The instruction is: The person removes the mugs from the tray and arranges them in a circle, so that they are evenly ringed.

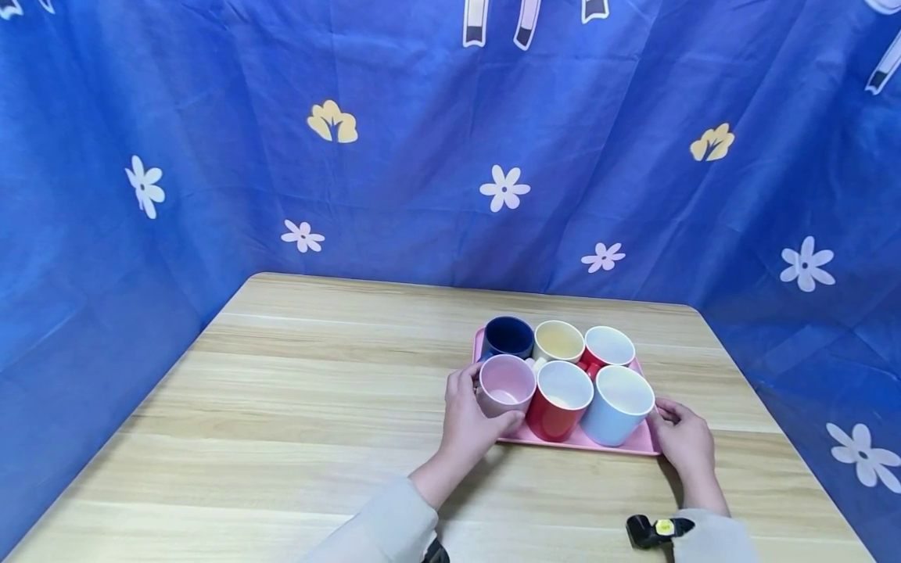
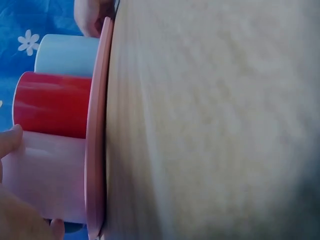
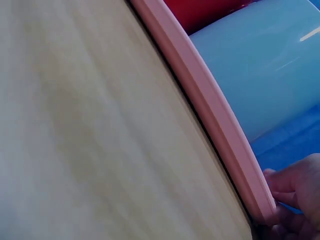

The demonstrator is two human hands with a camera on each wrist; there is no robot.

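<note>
My left hand [image 1: 470, 422] grips the pink mug [image 1: 507, 381] at the front left of a pink tray [image 1: 573, 442], thumb on the near side and fingers round the left. In the left wrist view the pink mug [image 2: 50, 175] stands upright inside the tray's rim. My right hand [image 1: 683, 438] holds the tray's front right corner, its fingertips at the rim [image 3: 235, 145] in the right wrist view. Beside the pink mug stand a red mug [image 1: 556, 414] and a light blue mug [image 1: 618, 414]. Behind them are a dark blue mug [image 1: 508, 336], a cream mug [image 1: 559, 342] and another red mug [image 1: 609, 346].
The tray lies on the right part of a light wooden table [image 1: 281, 422]. Blue cloth [image 1: 422, 156] with white flowers hangs behind the table and along both sides. A black wrist strap [image 1: 644, 532] sits at my right sleeve.
</note>
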